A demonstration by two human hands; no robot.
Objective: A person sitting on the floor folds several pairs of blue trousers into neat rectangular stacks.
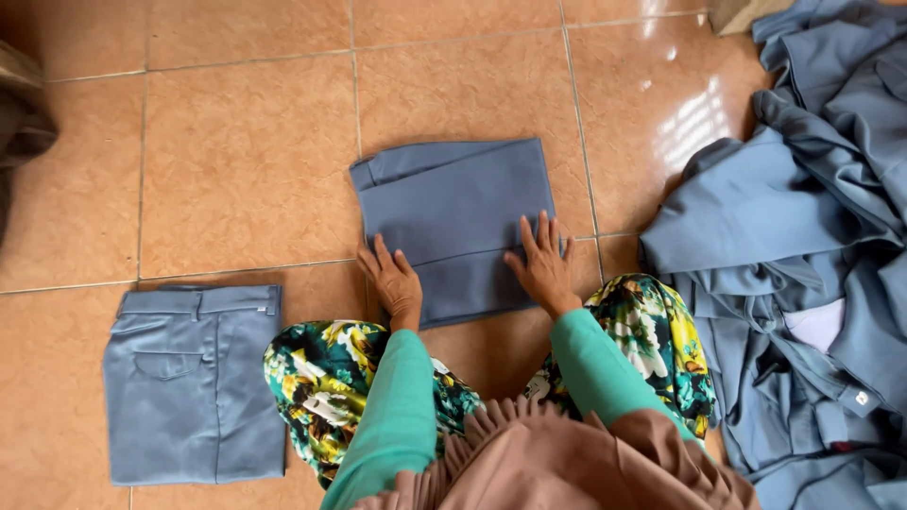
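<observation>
Your left hand [392,280] and right hand [541,262] press flat, fingers spread, on one folded blue-grey garment [452,222]; one folded pair of trousers [194,378] lies left, one heap of garments [812,246] right.

Folded garment [453,222]: blue-grey cloth, folded into a flat, roughly square packet with layered edges visible along its far side. Lies flat on the tiled floor [246,161], centre, straddling a grout line. Near edge pressed under both palms.
</observation>
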